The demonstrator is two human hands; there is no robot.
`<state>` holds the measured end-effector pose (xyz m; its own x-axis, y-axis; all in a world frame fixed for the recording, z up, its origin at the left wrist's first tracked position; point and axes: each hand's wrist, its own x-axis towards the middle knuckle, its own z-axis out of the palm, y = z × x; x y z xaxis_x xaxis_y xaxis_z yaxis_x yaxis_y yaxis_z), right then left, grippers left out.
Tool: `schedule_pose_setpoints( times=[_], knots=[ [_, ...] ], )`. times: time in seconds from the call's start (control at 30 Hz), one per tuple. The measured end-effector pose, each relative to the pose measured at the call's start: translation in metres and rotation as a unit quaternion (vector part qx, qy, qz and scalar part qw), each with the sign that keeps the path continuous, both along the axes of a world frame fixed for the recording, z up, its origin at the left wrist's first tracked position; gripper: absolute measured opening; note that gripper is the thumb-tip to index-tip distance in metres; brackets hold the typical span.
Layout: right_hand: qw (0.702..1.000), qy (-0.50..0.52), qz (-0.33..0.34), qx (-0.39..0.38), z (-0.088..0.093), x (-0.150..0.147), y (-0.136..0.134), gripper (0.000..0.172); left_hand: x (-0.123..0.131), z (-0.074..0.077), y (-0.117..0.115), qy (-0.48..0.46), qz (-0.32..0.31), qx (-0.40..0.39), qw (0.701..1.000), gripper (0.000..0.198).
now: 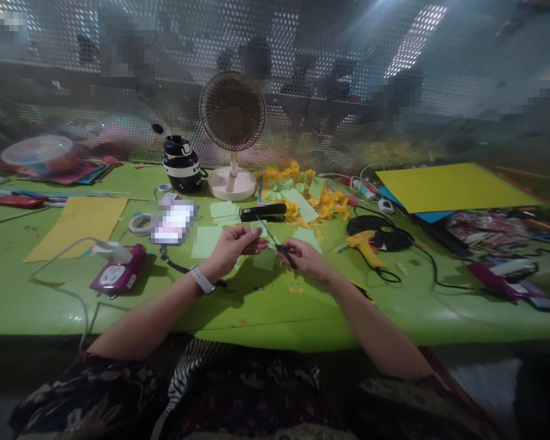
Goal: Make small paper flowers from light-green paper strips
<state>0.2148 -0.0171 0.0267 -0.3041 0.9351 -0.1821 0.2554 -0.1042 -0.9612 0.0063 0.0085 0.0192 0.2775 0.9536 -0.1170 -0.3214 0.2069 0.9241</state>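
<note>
My right hand [305, 256] is closed around the dark handles of a pair of scissors [283, 250], whose blades slant up and left toward my other hand. My left hand [233, 247], with a pale watch strap at its wrist, pinches a small piece of light green paper [259, 226] between thumb and fingers, close to the scissor blades. Just beyond the hands lies a black stapler [263, 212]. Green paper squares [206, 241] lie around them, with a small stack [225, 212] left of the stapler. Orange paper flowers [330, 205] and green cut shapes form a pile behind.
A fan [233, 122] and a dark bottle [182, 168] stand at the back. To the left are a phone [174, 222], a tape roll [140, 223] and a purple power strip [119, 272]. A yellow glue gun [365, 246] and yellow sheets [458, 186] lie right.
</note>
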Motion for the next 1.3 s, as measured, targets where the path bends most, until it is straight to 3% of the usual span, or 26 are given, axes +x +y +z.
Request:
schedule_pose_setpoints(
  times=[0.4,1.1,1.3],
  knots=[
    [1.0,0.003,0.017,-0.006,0.001,0.0,0.0,0.048,0.002,-0.002,-0.002,0.007,-0.001,0.006,1.0,0.048],
    [1.0,-0.004,-0.01,0.014,0.008,-0.004,-0.003,0.05,0.0,-0.001,-0.001,0.007,-0.004,0.011,1.0,0.05],
    [0.999,-0.006,-0.033,0.039,0.008,0.004,0.003,0.053,-0.004,-0.004,0.006,-0.007,0.025,0.01,1.0,0.047]
  ],
)
